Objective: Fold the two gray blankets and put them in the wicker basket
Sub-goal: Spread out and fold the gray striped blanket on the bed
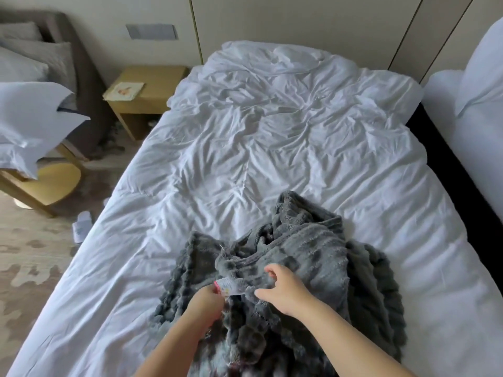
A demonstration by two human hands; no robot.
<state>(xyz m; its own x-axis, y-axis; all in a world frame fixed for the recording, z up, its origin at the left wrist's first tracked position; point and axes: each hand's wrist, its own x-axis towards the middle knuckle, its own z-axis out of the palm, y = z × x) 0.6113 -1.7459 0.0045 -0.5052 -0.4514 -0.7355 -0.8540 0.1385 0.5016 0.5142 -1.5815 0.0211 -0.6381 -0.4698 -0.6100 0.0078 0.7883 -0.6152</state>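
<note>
Gray blankets [299, 281] lie heaped at lower centre of the frame on the white duvet [272, 159]. Left hand [204, 302] pinches the sewn-in label [228, 286]. Right hand [285, 288] grips a blanket edge just beside it.

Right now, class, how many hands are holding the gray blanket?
2. The left hand pinches the white label on the blanket; the right hand grips the blanket's edge just right of it.

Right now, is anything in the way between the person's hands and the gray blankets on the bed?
Nothing visible. Both hands are on the gray blankets: the left hand pinches the white label, the right hand grips a fold beside it. The wicker basket is not in view, so that path cannot be judged.
</note>
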